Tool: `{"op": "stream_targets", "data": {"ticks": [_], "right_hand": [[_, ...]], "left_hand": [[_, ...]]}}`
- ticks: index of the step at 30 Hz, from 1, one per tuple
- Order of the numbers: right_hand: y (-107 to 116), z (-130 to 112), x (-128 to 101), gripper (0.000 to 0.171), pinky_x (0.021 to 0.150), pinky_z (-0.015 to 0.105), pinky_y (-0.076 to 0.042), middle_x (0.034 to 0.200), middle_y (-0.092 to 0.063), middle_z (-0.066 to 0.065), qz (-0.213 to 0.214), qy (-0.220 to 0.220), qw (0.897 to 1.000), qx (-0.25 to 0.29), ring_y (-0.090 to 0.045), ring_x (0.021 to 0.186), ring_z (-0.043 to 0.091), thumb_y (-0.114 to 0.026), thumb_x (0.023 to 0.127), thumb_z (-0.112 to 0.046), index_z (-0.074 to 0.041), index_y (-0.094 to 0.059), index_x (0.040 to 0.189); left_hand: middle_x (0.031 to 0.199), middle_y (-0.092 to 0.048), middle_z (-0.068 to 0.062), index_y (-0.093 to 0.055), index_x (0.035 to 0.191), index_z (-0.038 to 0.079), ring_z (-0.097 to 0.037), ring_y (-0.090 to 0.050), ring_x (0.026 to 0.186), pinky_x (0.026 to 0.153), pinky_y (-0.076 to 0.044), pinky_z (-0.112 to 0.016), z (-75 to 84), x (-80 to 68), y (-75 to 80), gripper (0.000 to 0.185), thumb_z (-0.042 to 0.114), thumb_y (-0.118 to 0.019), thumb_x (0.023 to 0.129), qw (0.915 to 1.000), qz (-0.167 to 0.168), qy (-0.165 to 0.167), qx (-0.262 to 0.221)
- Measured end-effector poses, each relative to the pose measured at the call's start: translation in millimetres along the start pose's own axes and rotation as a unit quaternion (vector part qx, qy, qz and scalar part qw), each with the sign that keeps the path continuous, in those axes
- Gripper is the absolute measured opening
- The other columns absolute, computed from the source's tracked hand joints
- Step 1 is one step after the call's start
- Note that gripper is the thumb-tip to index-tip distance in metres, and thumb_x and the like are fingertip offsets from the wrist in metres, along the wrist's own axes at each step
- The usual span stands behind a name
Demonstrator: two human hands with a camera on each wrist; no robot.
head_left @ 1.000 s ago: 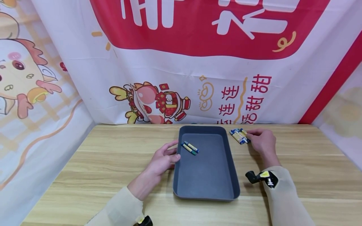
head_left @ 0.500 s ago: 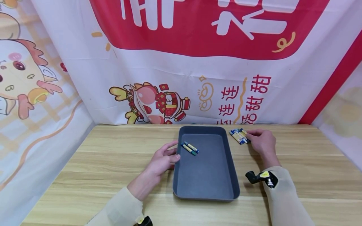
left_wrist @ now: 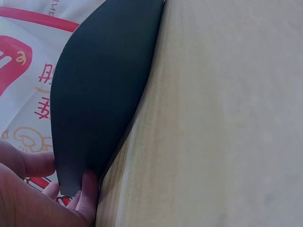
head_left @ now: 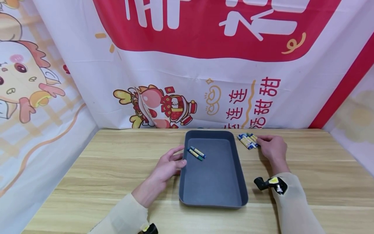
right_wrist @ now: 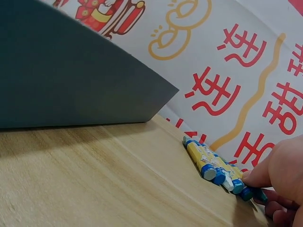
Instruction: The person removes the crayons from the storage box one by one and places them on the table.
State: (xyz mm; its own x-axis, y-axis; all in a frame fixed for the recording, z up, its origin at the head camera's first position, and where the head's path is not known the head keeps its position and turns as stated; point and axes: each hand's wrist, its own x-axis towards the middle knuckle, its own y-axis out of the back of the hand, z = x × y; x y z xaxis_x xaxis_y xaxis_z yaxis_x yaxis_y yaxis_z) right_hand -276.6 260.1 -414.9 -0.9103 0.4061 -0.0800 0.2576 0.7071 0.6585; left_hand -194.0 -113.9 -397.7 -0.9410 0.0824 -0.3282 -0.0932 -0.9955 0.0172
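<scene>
A dark grey tray (head_left: 241,182) sits mid-table with two crayons (head_left: 196,152) lying in its far left corner. My left hand (head_left: 177,156) rests against the tray's left outer wall with its fingers fairly straight; in the left wrist view its fingertips (left_wrist: 87,187) touch the tray wall (left_wrist: 104,85). A bunch of blue-and-yellow crayons (head_left: 246,140) lies on the table just right of the tray's far corner. My right hand (head_left: 260,140) is at the bunch's right end. In the right wrist view, the right hand (right_wrist: 258,189) pinches the end of one crayon in the bunch (right_wrist: 208,163).
The wooden table (head_left: 117,162) is walled in by printed banners (head_left: 187,81) at the back and both sides. Black wrist cameras (head_left: 267,183) are strapped on my beige sleeves. The tray corner (right_wrist: 156,94) stands a short way left of the bunch.
Hardly anything differs. My right hand and the crayon bunch have shifted very slightly to the right; the left hand and the tray are as before.
</scene>
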Motion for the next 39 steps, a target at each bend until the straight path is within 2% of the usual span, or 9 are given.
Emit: {"op": "stream_targets", "data": {"ticks": [14,24,31,39], "right_hand": [[3,-1,1,0.04,0.116,0.059,-0.037,0.147,-0.064,0.023,-0.013,-0.003,1.0,-0.011,-0.05,0.142,0.044,-0.064,0.105,-0.033,-0.008,-0.071,0.136],[3,-1,0,0.042,0.113,0.056,-0.04,0.145,-0.065,0.022,-0.013,-0.004,1.0,0.002,-0.052,0.14,0.042,-0.064,0.104,-0.033,-0.008,-0.071,0.137],[4,-8,-3,0.045,0.112,0.054,-0.044,0.148,-0.064,0.02,-0.004,-0.007,0.999,0.036,-0.052,0.138,0.04,-0.063,0.105,-0.035,-0.01,-0.067,0.143],[8,-31,-16,0.045,0.105,0.046,-0.049,0.144,-0.068,0.018,-0.011,0.035,0.998,0.058,-0.059,0.133,0.036,-0.066,0.103,-0.034,-0.011,-0.068,0.142]], "left_hand": [[0.158,-0.056,-0.015,-0.053,0.156,0.028,-0.028,-0.068,0.125,0.104,-0.055,-0.045,-0.1,1.3,0.6,0.06,0.006,-0.065,0.102,1.0,-0.004,0.001,-0.005],[0.158,-0.056,-0.016,-0.054,0.155,0.027,-0.028,-0.068,0.125,0.105,-0.055,-0.046,0.8,0.7,0.7,0.058,0.006,-0.065,0.102,1.0,-0.002,0.001,-0.003],[0.157,-0.056,-0.016,-0.054,0.155,0.027,-0.028,-0.068,0.125,0.105,-0.055,-0.046,1.0,0.6,1.0,0.058,0.006,-0.065,0.102,1.0,-0.002,0.0,-0.005],[0.157,-0.056,-0.019,-0.054,0.156,0.024,-0.028,-0.069,0.122,0.099,-0.056,-0.043,1.1,-1.0,0.0,0.06,0.005,-0.067,0.1,0.9999,-0.005,-0.011,-0.008]]}}
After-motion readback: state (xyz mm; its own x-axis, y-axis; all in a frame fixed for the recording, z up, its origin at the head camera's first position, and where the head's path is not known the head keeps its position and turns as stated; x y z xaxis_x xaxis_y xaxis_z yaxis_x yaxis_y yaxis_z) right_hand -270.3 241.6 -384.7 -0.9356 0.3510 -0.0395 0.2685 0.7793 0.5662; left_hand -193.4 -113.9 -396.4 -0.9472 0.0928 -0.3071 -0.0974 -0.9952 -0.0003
